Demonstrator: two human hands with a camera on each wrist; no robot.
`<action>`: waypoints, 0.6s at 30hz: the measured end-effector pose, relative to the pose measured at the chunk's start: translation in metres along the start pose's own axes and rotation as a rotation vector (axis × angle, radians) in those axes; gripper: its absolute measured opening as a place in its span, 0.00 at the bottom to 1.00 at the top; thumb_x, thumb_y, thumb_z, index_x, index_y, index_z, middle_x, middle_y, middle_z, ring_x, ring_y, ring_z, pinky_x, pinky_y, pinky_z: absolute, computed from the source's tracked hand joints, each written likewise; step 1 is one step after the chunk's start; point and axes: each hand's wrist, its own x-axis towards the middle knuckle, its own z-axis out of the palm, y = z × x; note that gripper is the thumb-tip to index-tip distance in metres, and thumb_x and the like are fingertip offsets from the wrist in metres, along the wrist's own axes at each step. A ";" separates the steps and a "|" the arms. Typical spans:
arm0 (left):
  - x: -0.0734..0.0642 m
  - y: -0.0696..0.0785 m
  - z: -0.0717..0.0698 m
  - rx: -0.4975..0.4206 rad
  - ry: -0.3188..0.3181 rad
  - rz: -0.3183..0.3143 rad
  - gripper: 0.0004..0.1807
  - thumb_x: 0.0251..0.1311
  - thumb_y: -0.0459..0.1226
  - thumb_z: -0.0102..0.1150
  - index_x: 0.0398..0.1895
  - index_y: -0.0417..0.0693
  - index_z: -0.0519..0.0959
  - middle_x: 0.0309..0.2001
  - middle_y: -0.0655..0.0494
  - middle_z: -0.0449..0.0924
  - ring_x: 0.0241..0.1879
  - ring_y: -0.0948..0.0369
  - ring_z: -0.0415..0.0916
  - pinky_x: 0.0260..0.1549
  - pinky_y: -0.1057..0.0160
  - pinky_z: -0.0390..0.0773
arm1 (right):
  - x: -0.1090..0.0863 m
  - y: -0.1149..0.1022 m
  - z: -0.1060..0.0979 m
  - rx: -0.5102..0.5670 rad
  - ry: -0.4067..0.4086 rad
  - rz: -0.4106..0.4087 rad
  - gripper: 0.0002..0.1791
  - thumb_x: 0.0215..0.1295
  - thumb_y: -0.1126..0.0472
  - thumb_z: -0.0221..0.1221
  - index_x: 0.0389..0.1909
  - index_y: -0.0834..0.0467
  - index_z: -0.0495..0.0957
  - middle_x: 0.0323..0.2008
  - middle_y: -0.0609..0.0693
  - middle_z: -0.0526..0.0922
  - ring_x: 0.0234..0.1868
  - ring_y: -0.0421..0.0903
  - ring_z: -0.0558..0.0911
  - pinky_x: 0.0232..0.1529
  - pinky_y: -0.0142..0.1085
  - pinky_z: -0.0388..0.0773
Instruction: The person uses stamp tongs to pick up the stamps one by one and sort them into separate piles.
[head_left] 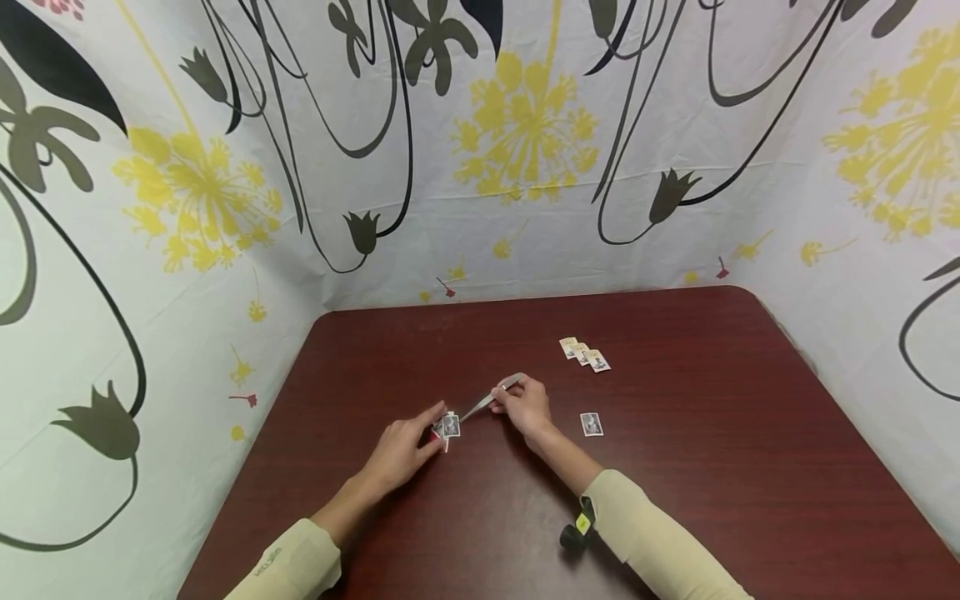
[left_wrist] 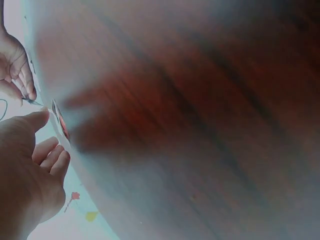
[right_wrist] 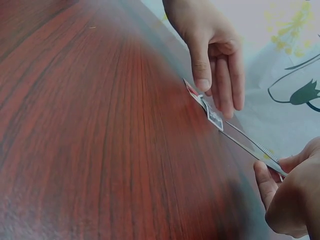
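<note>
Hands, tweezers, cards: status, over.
Right hand pinching tweezers, tips at edge of overlapping cards; grip on a card unclear. Left hand at the cards, thumb and forefinger apart. Nothing visibly blocking.

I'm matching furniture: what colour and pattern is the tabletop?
The tabletop is reddish brown with darker wood grain, clearest in the right wrist view.

Head view: illumination is bright and even; the cloth (head_left: 450, 225) and surface (head_left: 712, 417) render clearly, with faint, soft shadows near 6 o'clock. Left wrist view: contrast is low and hazy; the surface shows blurred dark streaks, pale glare toward 6 o'clock, and overexposed cloth at 9 o'clock. Right wrist view: surface grain is legible; blur increases toward 12 o'clock, the cloth washes out at 1 o'clock, and shadow falls at 5 o'clock.
</note>
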 end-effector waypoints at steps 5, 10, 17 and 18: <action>-0.001 0.003 -0.002 -0.011 0.002 -0.001 0.36 0.63 0.37 0.76 0.74 0.42 0.75 0.60 0.50 0.86 0.51 0.52 0.87 0.48 0.46 0.84 | -0.001 0.000 0.000 0.002 0.004 0.001 0.04 0.70 0.76 0.65 0.40 0.70 0.79 0.33 0.64 0.88 0.27 0.47 0.88 0.38 0.45 0.88; -0.003 0.003 0.001 0.019 -0.016 -0.001 0.36 0.64 0.39 0.76 0.74 0.44 0.76 0.61 0.51 0.86 0.46 0.55 0.87 0.44 0.48 0.84 | 0.000 0.000 0.001 0.016 0.013 0.007 0.04 0.70 0.76 0.64 0.40 0.70 0.78 0.33 0.64 0.88 0.28 0.48 0.88 0.38 0.43 0.88; -0.005 0.002 0.004 0.027 -0.022 -0.013 0.35 0.64 0.40 0.76 0.74 0.46 0.76 0.62 0.54 0.86 0.47 0.54 0.87 0.45 0.47 0.84 | 0.000 -0.001 0.003 0.019 0.020 0.001 0.04 0.69 0.76 0.65 0.39 0.70 0.79 0.32 0.63 0.88 0.27 0.48 0.89 0.36 0.41 0.88; -0.005 0.002 0.004 0.027 -0.021 -0.015 0.35 0.64 0.40 0.76 0.74 0.46 0.76 0.61 0.54 0.86 0.46 0.55 0.87 0.45 0.47 0.84 | 0.000 0.000 0.003 0.021 0.020 0.000 0.04 0.69 0.76 0.65 0.39 0.70 0.78 0.32 0.63 0.88 0.27 0.48 0.88 0.35 0.41 0.88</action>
